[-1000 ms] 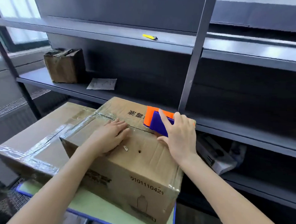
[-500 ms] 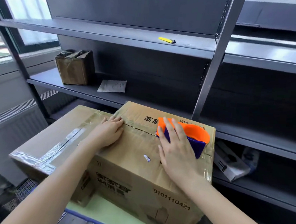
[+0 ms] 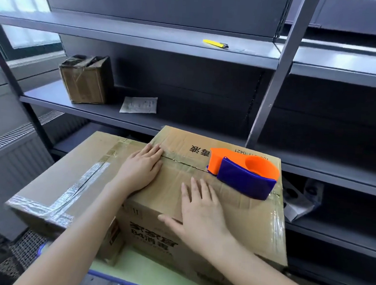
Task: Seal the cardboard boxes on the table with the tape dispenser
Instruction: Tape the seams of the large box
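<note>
Left hand (image 3: 140, 169) lies flat, fingers straight and together, on the top of a cardboard box (image 3: 252, 219), with its fingertips at the centre seam near the top's left edge. The right hand (image 3: 202, 211) is spread wide and pressed on the same top at its near edge, thumb hanging over onto the front face. Neither hand holds anything.

The orange-and-blue tape dispenser (image 3: 244, 174) rests unheld on the seam toward the top's right edge. Glossy clear tape runs along the seam and down the right side, so this box looks closed and taped. Whether the strip is cut free of the dispenser cannot be told. What seems left is the pressing down.

A larger, lower box (image 3: 71, 168) touches it on the left and carries crossed bands of shiny tape, by all signs sealed. Both boxes stand at the near edge of the green, blue-rimmed table (image 3: 144, 271).

The front face of the first box shows large Chinese characters, with "84" and more characters below, partly hidden by the right arm, and "11" near its upper left corner. Upside down on the top are two Chinese characters and digits ending "0421".

Behind, grey shelving (image 3: 145, 36) holds a small taped carton (image 3: 86, 80), a printed slip (image 3: 139, 104) too small to read, and a yellow cutter (image 3: 215, 43).
</note>
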The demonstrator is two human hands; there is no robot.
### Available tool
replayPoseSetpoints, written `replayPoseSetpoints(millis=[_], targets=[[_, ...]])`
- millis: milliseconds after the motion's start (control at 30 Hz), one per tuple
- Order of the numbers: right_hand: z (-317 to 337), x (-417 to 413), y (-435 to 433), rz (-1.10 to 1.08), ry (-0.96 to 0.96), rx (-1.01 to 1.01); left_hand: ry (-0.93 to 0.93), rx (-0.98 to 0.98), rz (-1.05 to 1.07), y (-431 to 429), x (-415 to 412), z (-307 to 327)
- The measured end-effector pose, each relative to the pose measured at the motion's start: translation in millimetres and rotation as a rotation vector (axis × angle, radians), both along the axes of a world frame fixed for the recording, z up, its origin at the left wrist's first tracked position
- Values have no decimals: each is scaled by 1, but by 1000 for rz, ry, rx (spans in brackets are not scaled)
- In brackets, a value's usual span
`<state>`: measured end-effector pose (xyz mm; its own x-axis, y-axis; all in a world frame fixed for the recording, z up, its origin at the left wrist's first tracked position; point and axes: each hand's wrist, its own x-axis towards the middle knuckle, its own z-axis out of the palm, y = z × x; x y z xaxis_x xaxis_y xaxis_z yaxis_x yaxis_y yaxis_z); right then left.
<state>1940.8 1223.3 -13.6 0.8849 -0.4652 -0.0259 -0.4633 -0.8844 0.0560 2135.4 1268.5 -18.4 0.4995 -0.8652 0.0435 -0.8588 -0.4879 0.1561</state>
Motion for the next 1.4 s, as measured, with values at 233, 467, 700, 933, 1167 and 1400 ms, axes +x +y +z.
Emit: replayPoseSetpoints(millis=[233,467,700,933,1167,1400], targets=[[-10,-15,-13,40,-41,24,24,2,26,5,-13,1],[0,-73,-96,357,30,-53,-120,-61,122,40,-85,3],[7,-63,-65,194,-112,100,-3,-225,77,17,-72,0],[4,-9,20,43,32,203,89,-108,-23,6,-63,-9],[12,-44,-12,294,87,204,-50,21,80,22,-102,3],[24,-104,-110,437,164,388,-296,-84,92,21,-148,-12]])
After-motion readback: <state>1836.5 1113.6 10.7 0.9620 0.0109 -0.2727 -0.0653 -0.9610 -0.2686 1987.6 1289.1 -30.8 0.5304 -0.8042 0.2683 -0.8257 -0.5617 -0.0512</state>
